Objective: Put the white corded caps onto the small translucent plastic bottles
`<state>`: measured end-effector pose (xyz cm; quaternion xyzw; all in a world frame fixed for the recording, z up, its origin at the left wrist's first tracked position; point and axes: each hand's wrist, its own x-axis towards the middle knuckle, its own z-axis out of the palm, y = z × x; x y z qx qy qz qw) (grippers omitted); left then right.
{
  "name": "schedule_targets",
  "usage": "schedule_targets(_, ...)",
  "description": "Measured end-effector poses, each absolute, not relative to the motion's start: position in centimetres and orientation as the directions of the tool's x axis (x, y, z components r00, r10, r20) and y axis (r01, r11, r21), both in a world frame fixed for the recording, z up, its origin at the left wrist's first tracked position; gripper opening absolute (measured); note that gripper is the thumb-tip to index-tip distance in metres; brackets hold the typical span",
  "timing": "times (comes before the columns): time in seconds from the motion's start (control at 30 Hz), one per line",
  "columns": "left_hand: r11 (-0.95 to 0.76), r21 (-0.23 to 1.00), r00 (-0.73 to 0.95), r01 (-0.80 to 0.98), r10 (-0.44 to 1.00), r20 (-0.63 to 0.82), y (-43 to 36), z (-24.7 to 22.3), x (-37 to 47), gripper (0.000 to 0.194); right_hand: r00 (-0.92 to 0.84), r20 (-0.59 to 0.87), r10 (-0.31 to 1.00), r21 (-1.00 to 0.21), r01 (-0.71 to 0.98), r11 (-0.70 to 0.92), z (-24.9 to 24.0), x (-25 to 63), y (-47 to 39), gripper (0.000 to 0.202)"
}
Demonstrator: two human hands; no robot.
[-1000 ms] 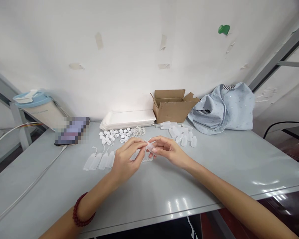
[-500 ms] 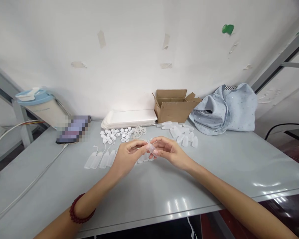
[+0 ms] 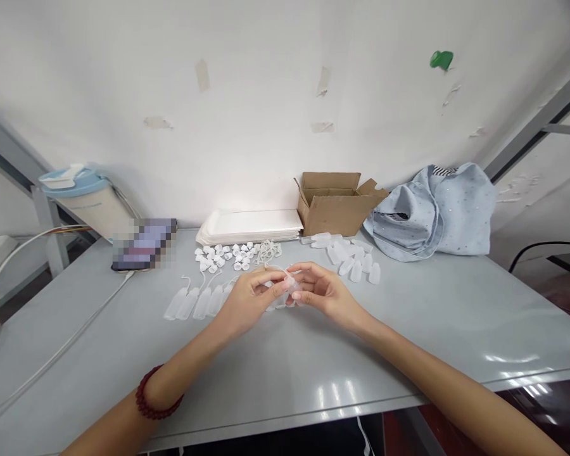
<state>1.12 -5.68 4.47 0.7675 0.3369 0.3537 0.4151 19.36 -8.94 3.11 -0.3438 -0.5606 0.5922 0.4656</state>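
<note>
A small translucent plastic bottle (image 3: 293, 287) is pinched between my two hands above the middle of the table. My left hand (image 3: 253, 297) is closed with thumb and fingertips at its upper end, where a thin white cord seems to show. From the other side, my right hand (image 3: 330, 294) grips the bottle's body with thumb and fingers. Several similar bottles (image 3: 185, 305) lie in a row to the left, cords trailing from their tops; the row runs on partly hidden behind my hands. White caps (image 3: 213, 258) and a tangle of white cords (image 3: 268, 251) lie just beyond.
Loose bottles without visible cords (image 3: 356, 271) lie right of my hands. Behind stand a stack of white sheets or bags (image 3: 254, 225) and an open cardboard box (image 3: 337, 214). A blue cloth (image 3: 425, 218) is at right; a phone (image 3: 145, 244) on a cable and a cup (image 3: 92, 206) are at left.
The camera view has shifted slightly. My fingers have moved a little around the bottle, and more of the cord shows near its upper end. Both hands keep their hold.
</note>
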Motion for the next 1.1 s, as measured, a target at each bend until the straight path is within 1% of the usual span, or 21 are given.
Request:
schedule_targets(0.13, -0.419, 0.88, 0.536, 0.223, 0.807, 0.248, -5.4, 4.3, 1.0, 0.021, -0.307, 0.086, 0.948, -0.982, -0.186, 0.028, 2.9, 19.2, -9.0, 0.04)
schedule_targets(0.23, -0.4, 0.881, 0.499, 0.252, 0.834, 0.236, -5.3, 4.3, 1.0, 0.019, -0.259, 0.096, 0.961, -0.99, -0.122, 0.066, 2.6, 19.0, -9.0, 0.041)
schedule_targets(0.3, -0.411, 0.87, 0.451, 0.272, 0.853, 0.262, -5.4, 4.2, 1.0, 0.017, -0.195, 0.134, 0.972, -0.991, -0.014, 0.134, 2.4, 18.9, -9.1, 0.039)
schedule_targets(0.37, -0.439, 0.848, 0.428, 0.295, 0.855, 0.294, -5.6, 4.2, 1.1, 0.015, -0.129, 0.197, 0.972, -0.968, 0.133, 0.214, 2.2, 18.9, -9.2, 0.038)
schedule_targets(0.5, -0.451, 0.833, 0.431, 0.321, 0.853, 0.295, -6.1, 4.2, 1.5, 0.015, -0.077, 0.347, 0.935, -0.842, 0.414, 0.346, 1.5, 18.7, -9.5, 0.03)
schedule_targets(0.6, -0.406, 0.852, 0.4, 0.331, 0.878, 0.263, -6.4, 4.3, 1.7, 0.012, -0.111, 0.463, 0.879, -0.742, 0.494, 0.453, 1.1, 18.6, -9.7, 0.023)
schedule_targets(0.67, -0.381, 0.871, 0.412, 0.31, 0.879, 0.238, -6.4, 4.5, 1.7, 0.013, -0.133, 0.49, 0.861, -0.725, 0.486, 0.488, 1.2, 18.5, -9.7, 0.025)
schedule_targets(0.7, -0.374, 0.88, 0.431, 0.292, 0.873, 0.227, -6.4, 4.7, 1.6, 0.015, -0.14, 0.484, 0.864, -0.74, 0.462, 0.489, 1.4, 18.4, -9.8, 0.027)
schedule_targets(0.83, -0.356, 0.914, 0.526, 0.197, 0.824, 0.208, -5.9, 5.1, 1.1, 0.021, -0.164, 0.401, 0.901, -0.854, 0.289, 0.433, 2.2, 18.5, -9.9, 0.029)
schedule_targets(0.93, -0.307, 0.94, 0.546, 0.152, 0.819, 0.179, -5.6, 5.0, 0.9, 0.022, -0.173, 0.36, 0.917, -0.893, 0.221, 0.393, 2.7, 18.6, -10.0, 0.031)
schedule_targets(1.03, -0.291, 0.935, 0.479, 0.202, 0.862, 0.165, -5.6, 4.4, 1.0, 0.024, -0.157, 0.306, 0.939, -0.925, 0.184, 0.332, 2.8, 18.7, -9.9, 0.031)
schedule_targets(1.07, -0.313, 0.917, 0.429, 0.248, 0.884, 0.186, -5.6, 4.2, 1.0, 0.024, -0.144, 0.277, 0.95, -0.939, 0.168, 0.299, 2.8, 18.7, -9.8, 0.031)
schedule_targets(1.1, -0.359, 0.883, 0.369, 0.304, 0.898, 0.238, -5.7, 3.9, 1.1, 0.024, -0.126, 0.245, 0.961, -0.953, 0.15, 0.262, 2.7, 18.7, -9.7, 0.031)
